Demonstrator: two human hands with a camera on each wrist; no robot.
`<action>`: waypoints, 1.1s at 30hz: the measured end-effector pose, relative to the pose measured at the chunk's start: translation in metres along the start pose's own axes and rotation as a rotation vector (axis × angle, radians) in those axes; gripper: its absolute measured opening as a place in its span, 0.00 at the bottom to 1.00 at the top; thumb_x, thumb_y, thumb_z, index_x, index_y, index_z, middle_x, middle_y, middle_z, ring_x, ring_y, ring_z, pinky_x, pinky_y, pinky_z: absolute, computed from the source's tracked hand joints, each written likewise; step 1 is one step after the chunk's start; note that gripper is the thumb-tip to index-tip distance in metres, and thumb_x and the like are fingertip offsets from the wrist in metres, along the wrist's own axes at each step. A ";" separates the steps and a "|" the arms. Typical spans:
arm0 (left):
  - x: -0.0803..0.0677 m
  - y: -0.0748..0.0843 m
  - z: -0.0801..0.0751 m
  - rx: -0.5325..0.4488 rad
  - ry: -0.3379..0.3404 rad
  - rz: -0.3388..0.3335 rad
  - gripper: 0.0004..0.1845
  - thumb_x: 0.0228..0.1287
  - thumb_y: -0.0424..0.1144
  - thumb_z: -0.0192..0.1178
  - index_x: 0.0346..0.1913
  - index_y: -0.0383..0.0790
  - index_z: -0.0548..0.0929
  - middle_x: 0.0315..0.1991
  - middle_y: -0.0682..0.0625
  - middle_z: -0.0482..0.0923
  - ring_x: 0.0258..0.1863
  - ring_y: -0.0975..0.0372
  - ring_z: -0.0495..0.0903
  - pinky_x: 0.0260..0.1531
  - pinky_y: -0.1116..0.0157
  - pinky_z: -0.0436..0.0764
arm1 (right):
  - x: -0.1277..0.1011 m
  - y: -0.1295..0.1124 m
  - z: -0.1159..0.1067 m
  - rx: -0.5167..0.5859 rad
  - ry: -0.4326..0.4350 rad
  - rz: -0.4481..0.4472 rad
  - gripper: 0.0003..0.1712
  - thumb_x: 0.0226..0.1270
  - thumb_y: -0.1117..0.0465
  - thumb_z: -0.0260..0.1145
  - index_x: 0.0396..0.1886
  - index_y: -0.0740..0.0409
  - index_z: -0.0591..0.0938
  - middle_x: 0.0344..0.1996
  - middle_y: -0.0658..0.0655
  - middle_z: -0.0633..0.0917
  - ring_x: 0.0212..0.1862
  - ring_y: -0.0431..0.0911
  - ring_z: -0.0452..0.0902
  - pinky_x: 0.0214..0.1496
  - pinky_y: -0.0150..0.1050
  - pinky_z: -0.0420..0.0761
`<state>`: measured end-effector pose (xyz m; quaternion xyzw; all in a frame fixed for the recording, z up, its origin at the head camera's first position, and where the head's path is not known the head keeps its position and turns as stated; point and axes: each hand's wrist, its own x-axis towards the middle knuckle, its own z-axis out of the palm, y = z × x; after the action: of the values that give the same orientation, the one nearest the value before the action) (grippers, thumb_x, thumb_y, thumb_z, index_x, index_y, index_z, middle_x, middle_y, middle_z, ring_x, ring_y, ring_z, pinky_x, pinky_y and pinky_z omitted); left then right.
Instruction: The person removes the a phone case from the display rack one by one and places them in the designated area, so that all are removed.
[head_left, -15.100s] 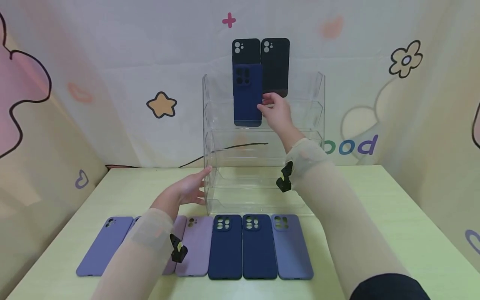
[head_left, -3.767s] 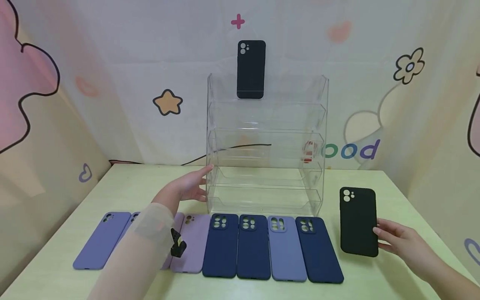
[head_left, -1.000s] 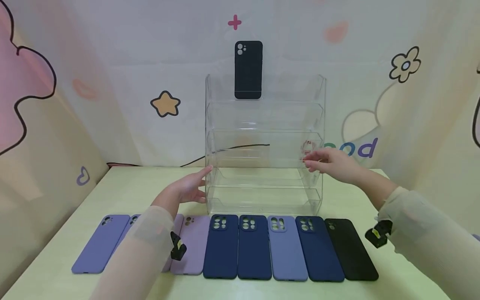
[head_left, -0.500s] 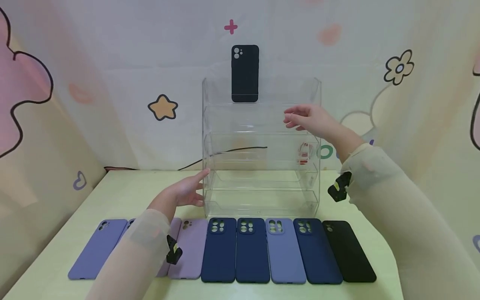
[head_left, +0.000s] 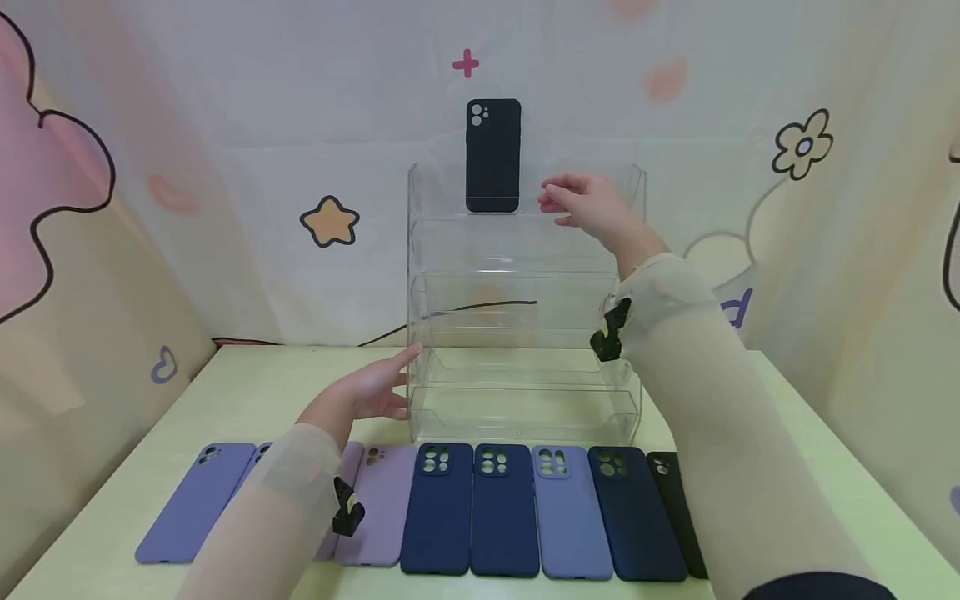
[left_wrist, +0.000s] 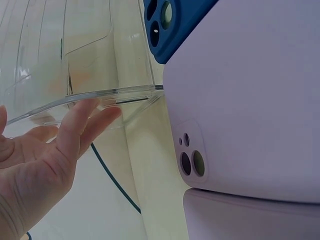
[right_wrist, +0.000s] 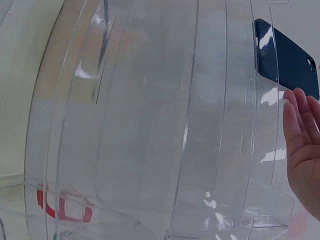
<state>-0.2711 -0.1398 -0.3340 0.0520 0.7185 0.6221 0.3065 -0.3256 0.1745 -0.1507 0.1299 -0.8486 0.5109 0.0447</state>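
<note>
Hands first: the right hand is up at the top tier of the clear acrylic rack, fingers loose and straight, holding nothing, just beside the black case that stands upright on that tier. A second ago that hand was down by the rack's lower right side, and half a second ago about halfway up, so it has climbed toward the case. The left hand hasn't budged: flat, relaxed fingers resting against the rack's lower left edge, which the left wrist view shows too with the fingertips on the clear plastic. In front of the rack, the row of cases on the desk has grown. A few seconds ago the other black case was in the right hand off to the rack's right; now it lies flat at the right end of the row, next to a navy case, partly hidden by the right sleeve. My read is that the rack is being emptied one case at a time, and the last one on it is the black case on the top tier, with the right hand closing in but not touching it yet, as far as I can tell from the right wrist view.
</note>
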 end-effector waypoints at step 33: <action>0.002 -0.003 -0.001 -0.005 0.032 -0.001 0.39 0.70 0.62 0.36 0.74 0.50 0.35 0.72 0.34 0.34 0.62 0.36 0.58 0.57 0.47 0.67 | 0.059 -0.010 0.045 -0.056 0.373 -0.026 0.21 0.69 0.61 0.57 0.61 0.57 0.71 0.51 0.56 0.77 0.47 0.44 0.74 0.49 0.29 0.75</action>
<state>-0.2726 -0.1406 -0.3371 0.0408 0.7218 0.6245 0.2955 -0.3771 0.1200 -0.1511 0.0426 -0.8377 0.5019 0.2113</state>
